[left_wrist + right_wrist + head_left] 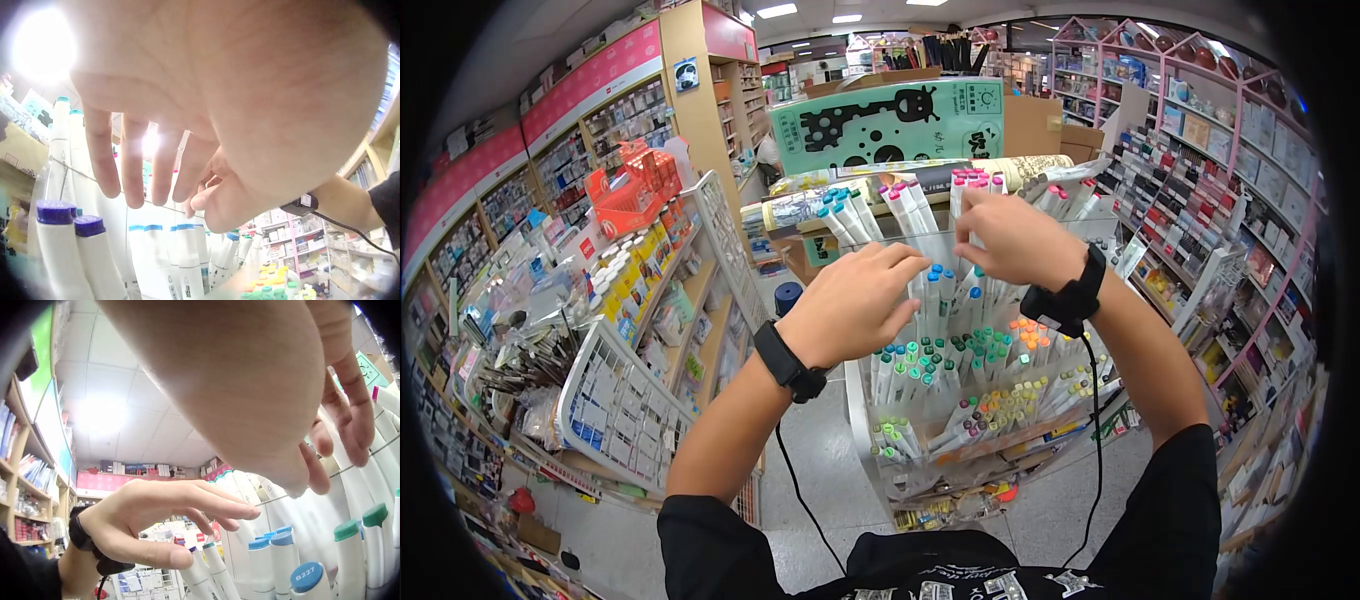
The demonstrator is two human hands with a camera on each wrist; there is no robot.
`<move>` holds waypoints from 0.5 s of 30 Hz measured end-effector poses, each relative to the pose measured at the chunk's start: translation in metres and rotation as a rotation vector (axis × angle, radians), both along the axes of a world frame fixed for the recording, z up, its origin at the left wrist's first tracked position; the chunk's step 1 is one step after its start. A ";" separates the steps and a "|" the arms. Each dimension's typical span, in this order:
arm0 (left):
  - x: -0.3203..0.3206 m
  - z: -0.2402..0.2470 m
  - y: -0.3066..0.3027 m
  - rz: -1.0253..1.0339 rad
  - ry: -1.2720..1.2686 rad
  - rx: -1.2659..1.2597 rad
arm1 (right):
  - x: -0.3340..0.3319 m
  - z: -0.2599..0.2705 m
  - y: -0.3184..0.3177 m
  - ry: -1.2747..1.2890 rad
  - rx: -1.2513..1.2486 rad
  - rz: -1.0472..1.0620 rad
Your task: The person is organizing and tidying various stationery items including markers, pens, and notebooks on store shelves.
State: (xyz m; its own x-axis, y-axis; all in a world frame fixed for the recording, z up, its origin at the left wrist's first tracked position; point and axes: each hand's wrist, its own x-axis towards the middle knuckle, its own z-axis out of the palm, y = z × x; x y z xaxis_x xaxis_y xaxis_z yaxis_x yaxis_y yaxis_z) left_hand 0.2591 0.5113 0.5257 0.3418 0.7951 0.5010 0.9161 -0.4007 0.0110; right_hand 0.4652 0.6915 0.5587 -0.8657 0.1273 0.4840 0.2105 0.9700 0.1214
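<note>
Over a clear rack of white markers with coloured caps, my left hand hovers palm down, its fingers extended and slightly bent, holding nothing. Blue-capped markers are just beside its fingertips. My right hand is higher and to the right, fingers bent loosely downward by the pink-capped markers; no marker shows in its grasp. In the left wrist view, purple-capped markers stand below the left hand. Green-capped markers stand under the right hand in the right wrist view.
A green giraffe-print box and rolled items lie behind the rack. Shelving with a red basket stands left, a white wire rack nearer. Packed shelves rise at right. Black cables hang from both wrists.
</note>
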 end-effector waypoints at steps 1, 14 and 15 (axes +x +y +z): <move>0.001 0.001 -0.003 0.003 -0.002 -0.010 | 0.000 -0.004 -0.001 -0.001 0.004 -0.006; -0.030 -0.008 -0.043 -0.093 -0.159 0.071 | -0.033 0.003 -0.008 -0.407 -0.355 0.072; -0.036 -0.013 -0.042 -0.087 -0.189 0.069 | -0.026 0.012 -0.019 -0.362 -0.322 0.062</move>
